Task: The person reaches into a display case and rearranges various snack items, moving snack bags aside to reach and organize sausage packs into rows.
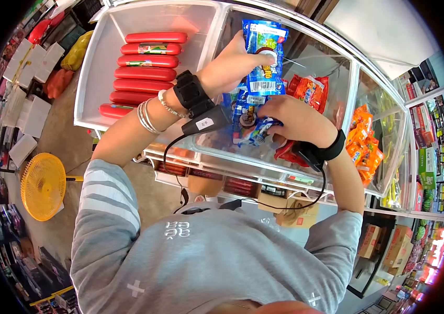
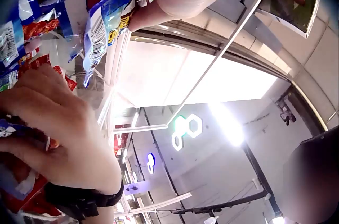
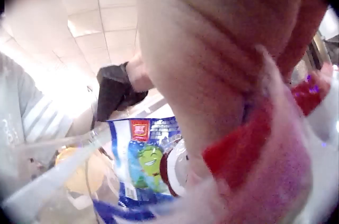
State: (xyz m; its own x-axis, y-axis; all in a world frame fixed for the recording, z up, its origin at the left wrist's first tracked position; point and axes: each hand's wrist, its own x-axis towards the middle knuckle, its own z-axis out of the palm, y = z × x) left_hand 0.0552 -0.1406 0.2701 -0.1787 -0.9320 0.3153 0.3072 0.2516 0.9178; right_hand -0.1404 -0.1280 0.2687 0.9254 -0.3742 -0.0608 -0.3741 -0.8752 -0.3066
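My left hand (image 1: 240, 65) pinches a blue snack packet (image 1: 265, 55) by its side, thumb across its front; the left wrist view shows this packet (image 2: 106, 25) below the thumb. Just beneath it, my right hand (image 1: 303, 119) reaches into the bin with fingers curled round a crumpled blue packet (image 1: 256, 133). Another blue packet (image 1: 243, 107) lies beside those fingers. Red packets (image 1: 311, 91) lie right of the hands, and one red packet (image 1: 287, 154) is under my right wrist. In the right wrist view, a blue packet (image 3: 143, 166) shows beyond my right hand (image 3: 212, 49).
A white bin (image 1: 88, 78) at the left holds several red sausages (image 1: 146, 73). Orange packets (image 1: 363, 141) fill the compartment at the right. Clear dividers (image 1: 351, 86) stand between compartments. A yellow fan (image 1: 43, 187) is on the floor at the left.
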